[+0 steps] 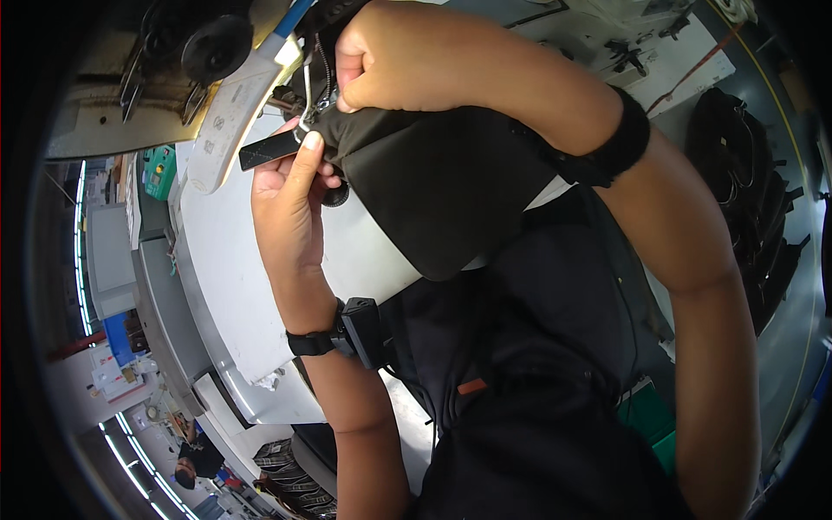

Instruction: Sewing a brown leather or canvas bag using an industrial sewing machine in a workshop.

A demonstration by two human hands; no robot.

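A dark, soft fabric piece (442,186), perhaps part of a bag, lies beneath my right forearm and drapes over the near edge of the white table. My left hand (290,191) pinches its gathered far-left end between thumb and fingers. From that grip a short flat black strap (264,152) sticks out to the left. My right hand (381,65) is curled closed, with thumb and fingertips on the fabric's upper edge. Just beyond both hands is the metal presser foot area (305,108) of a sewing machine; its exact contact with the fabric is hidden.
The sewing machine's head (113,113) overhangs the far left, with a pale plastic guard (230,121) near my left hand. A white tabletop (230,260) stretches left. Black bags or fabric pieces (737,173) lie at right. Another person (199,455) is at the distant lower left.
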